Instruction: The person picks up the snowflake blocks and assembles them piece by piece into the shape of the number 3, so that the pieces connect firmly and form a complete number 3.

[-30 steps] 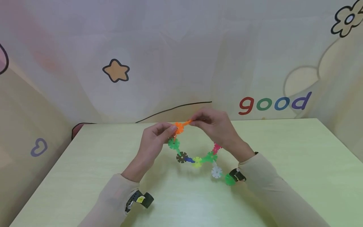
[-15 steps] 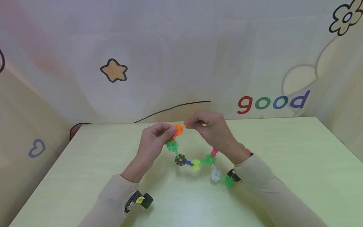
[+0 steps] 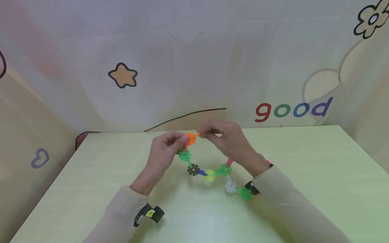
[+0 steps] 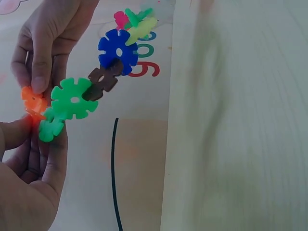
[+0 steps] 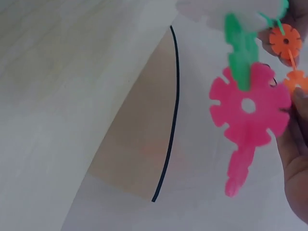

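In the head view, my left hand [image 3: 164, 148] pinches an orange notched disc [image 3: 190, 138] between thumb and fingers. My right hand [image 3: 226, 140] pinches another orange disc [image 5: 295, 81], seen edge-on and mostly covered by the fingertips. Both belong to a curved chain of interlocking snowflake discs hanging below the hands. It runs through a green disc [image 3: 184, 155], dark brown disc [image 3: 193, 169], blue disc [image 4: 118, 52], yellow disc [image 3: 210, 175] and second green disc [image 3: 226, 169]. Pink discs [image 5: 250, 106] branch off behind my right wrist, partly hidden. A white disc [image 3: 231, 186] hangs lower.
Another green disc [image 3: 246, 193] shows beside the black strap on my right wrist. Under the chain lies a pale green table [image 3: 194, 219]. A printed cloth backdrop [image 3: 194, 67] with a star and the word "good" rises behind the table's far edge.
My right hand has moved left, closer to my left hand, and its fingers now cover more of the orange disc. The left hand stays nearly still. The chain shifts slightly.
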`<state>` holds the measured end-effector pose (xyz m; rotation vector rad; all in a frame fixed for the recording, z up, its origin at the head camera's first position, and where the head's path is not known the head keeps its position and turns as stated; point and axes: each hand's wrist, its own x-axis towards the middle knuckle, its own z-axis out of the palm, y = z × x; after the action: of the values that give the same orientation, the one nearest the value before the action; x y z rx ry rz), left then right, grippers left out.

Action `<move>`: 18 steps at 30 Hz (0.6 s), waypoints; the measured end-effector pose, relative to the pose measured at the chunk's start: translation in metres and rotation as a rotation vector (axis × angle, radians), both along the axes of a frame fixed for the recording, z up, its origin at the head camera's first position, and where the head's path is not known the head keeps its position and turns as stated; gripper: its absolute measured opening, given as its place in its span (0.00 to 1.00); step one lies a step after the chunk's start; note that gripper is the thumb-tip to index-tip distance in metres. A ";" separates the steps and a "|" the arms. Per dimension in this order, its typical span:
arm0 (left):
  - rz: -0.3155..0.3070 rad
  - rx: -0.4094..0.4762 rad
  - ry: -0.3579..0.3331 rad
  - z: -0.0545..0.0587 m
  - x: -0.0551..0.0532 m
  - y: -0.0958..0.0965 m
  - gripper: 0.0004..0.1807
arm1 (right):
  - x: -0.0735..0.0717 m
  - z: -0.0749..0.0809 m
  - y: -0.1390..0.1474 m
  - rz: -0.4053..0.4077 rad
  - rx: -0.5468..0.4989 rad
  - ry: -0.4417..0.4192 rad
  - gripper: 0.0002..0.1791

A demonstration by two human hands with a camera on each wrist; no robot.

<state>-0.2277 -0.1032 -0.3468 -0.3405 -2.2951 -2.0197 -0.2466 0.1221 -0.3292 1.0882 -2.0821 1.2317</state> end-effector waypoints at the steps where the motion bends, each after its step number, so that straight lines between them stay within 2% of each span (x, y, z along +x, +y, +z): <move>1: 0.005 -0.002 -0.005 0.000 -0.001 0.000 0.09 | 0.000 0.002 0.003 -0.016 0.015 -0.008 0.10; 4: 0.030 -0.015 -0.013 0.001 -0.001 -0.001 0.10 | 0.003 0.010 0.016 -0.082 0.022 -0.064 0.11; 8: 0.056 -0.034 -0.009 0.002 -0.003 -0.003 0.11 | 0.007 0.020 0.046 -0.223 0.012 -0.184 0.13; 12: 0.078 -0.046 -0.011 0.004 -0.005 -0.007 0.12 | 0.012 0.022 0.081 -0.351 0.078 -0.317 0.13; 15: 0.087 -0.039 -0.012 0.005 -0.006 -0.010 0.12 | 0.012 0.019 0.105 -0.392 0.161 -0.395 0.15; 18: 0.091 -0.029 -0.005 0.005 -0.007 -0.013 0.12 | 0.009 0.010 0.125 -0.386 0.240 -0.446 0.17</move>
<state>-0.2350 -0.1157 -0.3423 -0.2286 -2.3003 -1.9483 -0.2377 0.2470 -0.3187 0.4819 -2.6736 1.1197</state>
